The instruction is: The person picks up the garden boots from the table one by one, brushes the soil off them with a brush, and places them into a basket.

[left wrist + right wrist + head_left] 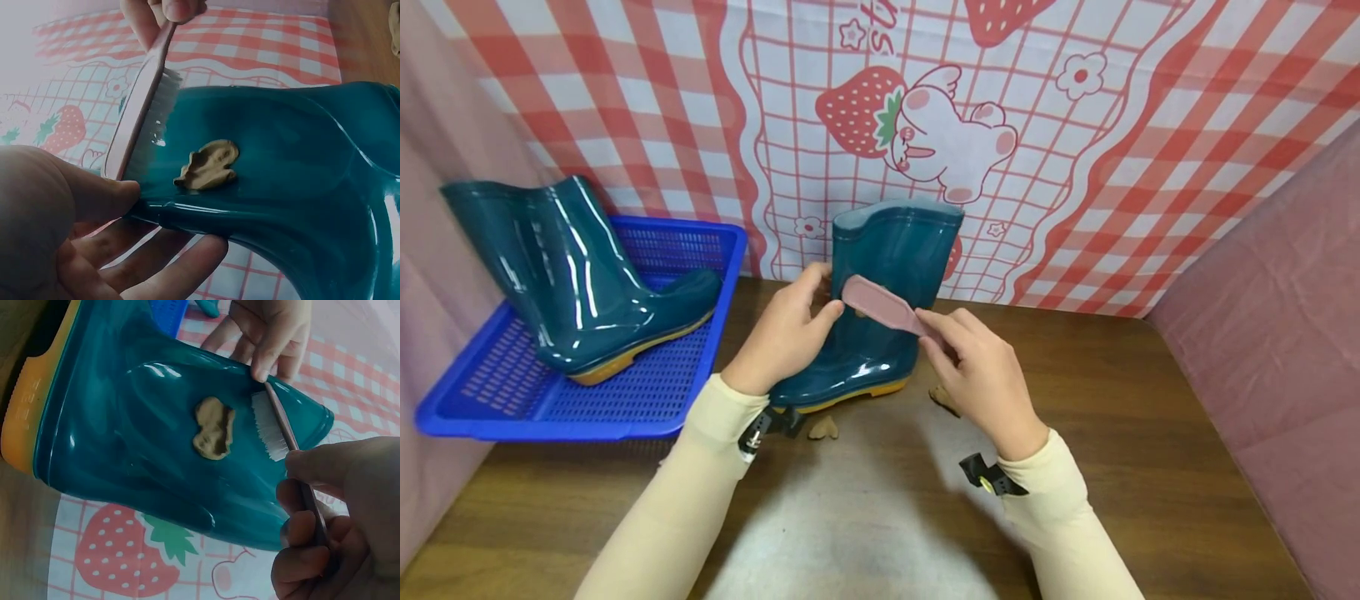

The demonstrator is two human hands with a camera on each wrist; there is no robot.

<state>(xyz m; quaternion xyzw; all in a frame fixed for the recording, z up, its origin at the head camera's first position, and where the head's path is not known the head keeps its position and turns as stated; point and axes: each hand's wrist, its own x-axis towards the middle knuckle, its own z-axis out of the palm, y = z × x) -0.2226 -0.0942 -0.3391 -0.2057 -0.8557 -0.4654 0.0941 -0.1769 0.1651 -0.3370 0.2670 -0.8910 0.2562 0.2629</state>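
Note:
A teal rain boot (898,246) with a yellow sole stands upright on the table. My left hand (786,333) grips the front edge of its shaft, thumb on the near side and fingers behind. In my right hand (981,371) is the handle of a pink brush (880,304), its pale bristles (270,428) facing the shaft. A tan, mud-like lump (209,165) sticks to the side of the shaft, below the bristles. In the head view the brush mostly hides this lump. The brush's far end is close to my left thumb.
On the left, a blue plastic basket (730,258) holds a second teal boot (580,275). Tan pieces lie on the table: one piece (823,428) before the boot's toe, another piece (942,400) near my right hand. A strawberry-print cloth (1052,167) hangs behind.

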